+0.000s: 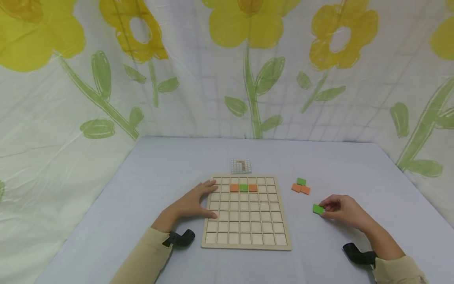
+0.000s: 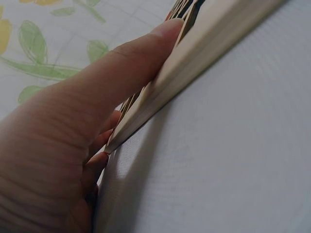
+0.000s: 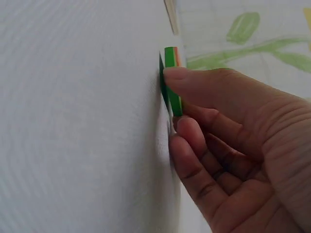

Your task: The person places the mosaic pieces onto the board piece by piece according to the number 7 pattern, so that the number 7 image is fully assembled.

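Wooden board [image 1: 244, 216]: lies flat on the white bench [image 1: 170, 165], its top divided into shallow cells.
Left hand [image 1: 191, 203]: at the board's left edge, thumb and fingers spread well apart; the thumb lies over the rim, the fingertips touch the same side farther up.
Right hand [image 1: 342, 211]: out to the right of the board, pinching one green piece between thumb and fingers, the lower fingers bent.
Pinched green piece [image 1: 317, 209]: right of the board and clear of its edge, low by the bench top; from here I can't tell whether it touches.
Laid row: in the board's second row from the far edge, side by side in the middle columns, a left orange tile [image 1: 234, 187], a middle green tile [image 1: 243, 187] and a right orange tile [image 1: 252, 187].
Loose cluster: to the right of the board's far corner, a loose green tile [image 1: 301, 181] behind two loose orange tiles [image 1: 305, 190].
Pattern card [image 1: 240, 166]: just beyond the board's far edge, showing a small grid with a tan shape.
Backdrop [image 1: 198, 98]: white cloth beyond the board, with big yellow flowers and green leaves.
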